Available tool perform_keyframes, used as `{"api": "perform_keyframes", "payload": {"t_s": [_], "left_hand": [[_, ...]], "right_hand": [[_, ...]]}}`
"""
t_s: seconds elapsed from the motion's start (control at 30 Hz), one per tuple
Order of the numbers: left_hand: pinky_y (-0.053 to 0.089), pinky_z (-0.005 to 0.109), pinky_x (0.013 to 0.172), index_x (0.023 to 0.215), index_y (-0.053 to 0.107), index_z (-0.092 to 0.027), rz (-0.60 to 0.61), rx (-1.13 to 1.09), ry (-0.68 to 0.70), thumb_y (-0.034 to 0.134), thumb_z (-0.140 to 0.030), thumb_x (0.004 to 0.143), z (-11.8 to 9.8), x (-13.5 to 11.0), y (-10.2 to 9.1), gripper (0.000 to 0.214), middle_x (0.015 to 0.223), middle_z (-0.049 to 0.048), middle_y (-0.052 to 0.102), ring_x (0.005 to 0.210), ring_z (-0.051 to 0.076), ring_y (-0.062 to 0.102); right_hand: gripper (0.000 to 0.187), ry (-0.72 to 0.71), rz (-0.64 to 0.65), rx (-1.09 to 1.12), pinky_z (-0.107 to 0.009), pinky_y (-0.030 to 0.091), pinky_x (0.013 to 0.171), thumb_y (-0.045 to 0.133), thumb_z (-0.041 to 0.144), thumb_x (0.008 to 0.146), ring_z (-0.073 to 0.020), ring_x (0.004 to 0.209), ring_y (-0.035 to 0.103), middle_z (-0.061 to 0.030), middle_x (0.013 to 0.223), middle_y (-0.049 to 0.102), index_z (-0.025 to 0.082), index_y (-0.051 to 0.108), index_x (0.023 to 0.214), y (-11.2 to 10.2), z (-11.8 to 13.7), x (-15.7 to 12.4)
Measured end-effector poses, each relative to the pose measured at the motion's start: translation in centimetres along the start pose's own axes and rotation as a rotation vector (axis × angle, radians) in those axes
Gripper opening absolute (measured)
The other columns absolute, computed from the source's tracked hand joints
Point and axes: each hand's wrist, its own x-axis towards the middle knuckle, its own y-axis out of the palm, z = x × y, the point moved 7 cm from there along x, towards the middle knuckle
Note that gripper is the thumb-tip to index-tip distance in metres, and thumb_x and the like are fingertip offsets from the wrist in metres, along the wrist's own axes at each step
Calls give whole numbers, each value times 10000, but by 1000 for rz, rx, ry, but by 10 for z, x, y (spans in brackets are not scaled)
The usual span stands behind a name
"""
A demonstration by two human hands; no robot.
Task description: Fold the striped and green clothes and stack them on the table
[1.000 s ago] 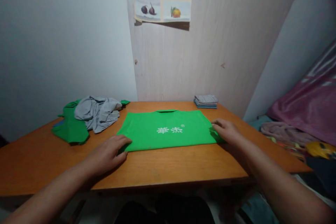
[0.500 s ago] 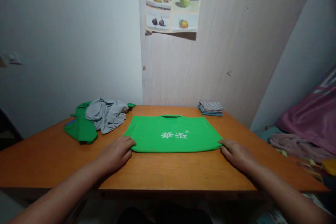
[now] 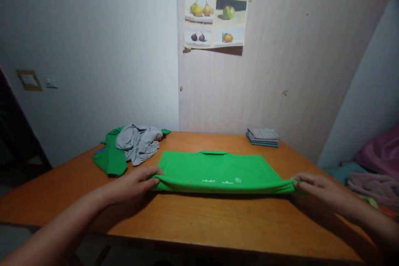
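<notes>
A folded green shirt with white lettering lies across the middle of the wooden table, what looks like its collar at the far edge. Its near edge is raised off the tabletop and stretched between my hands, and the fabric there curls over part of the lettering. At the near left corner my left hand pinches the cloth between thumb and fingers. My right hand grips the near right corner, with a bit of green cloth showing past the fingertips.
Crumpled grey cloth rests on more green cloth at the back left. A small folded stack of striped and blue-green cloth sits at the back right of the table. Pink fabric lies beyond the right side.
Both hands have lifted the shirt's near edge off the table, and my right hand has moved outward. The lettering, flat and readable before, is now partly folded under. The view has shifted.
</notes>
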Motion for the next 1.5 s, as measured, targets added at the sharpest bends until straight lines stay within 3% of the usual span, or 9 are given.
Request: {"api": "perform_keyframes", "payload": {"t_s": [0.13,0.27,0.5,0.73,0.87,1.07,1.3,1.5], "left_hand": [[439,251,706,920,630,-198,17,-93,-60,568,-515,887,12,15,-12,325,851,0,619,808,186,549],[400,232,622,949,631,-190,115,-264,-142,627,-559,857,27,35,-16,380,809,-9,594,716,152,509],[427,244,636,892,637,-181,165,-567,-256,771,-587,713,51,80,-26,464,812,0,655,715,158,566],[462,269,663,820,669,-175,159,-683,-322,850,-516,620,77,131,-35,434,770,9,690,706,172,598],[457,279,645,776,674,-172,171,-687,-347,850,-502,596,97,157,-28,414,717,2,673,660,167,575],[404,263,584,698,639,-179,220,-558,-373,816,-507,569,125,176,-5,395,640,-28,608,576,140,500],[452,276,637,797,641,-183,196,-538,-372,790,-494,615,120,167,-16,390,740,-2,655,676,178,578],[440,257,624,775,592,-189,169,-511,-359,760,-476,615,126,169,-13,369,716,-18,616,648,155,555]], "right_hand": [[488,61,73,62,-288,430,573,711,690,665,-176,620,529,-39,674,620,206,676,719,2,11,18],[564,110,102,139,-281,423,589,770,729,593,-169,640,535,-39,714,644,194,672,739,4,3,43],[500,176,122,276,-284,472,645,784,660,673,-185,702,616,-53,800,708,195,677,819,5,-22,101],[487,227,139,296,-298,511,652,790,635,665,-179,650,650,-59,791,735,189,667,817,11,-36,157],[447,266,139,349,-300,524,631,816,585,643,-177,620,651,-54,755,737,198,672,815,20,-55,180],[449,275,139,198,-270,479,549,821,585,608,-144,537,584,-22,664,702,192,677,768,33,-80,194],[407,285,187,208,-298,514,613,800,508,648,-185,649,646,-44,789,730,202,674,884,27,-80,189],[303,350,31,290,-298,484,546,758,408,620,-165,545,589,-5,651,674,214,627,812,26,-87,189]]}}
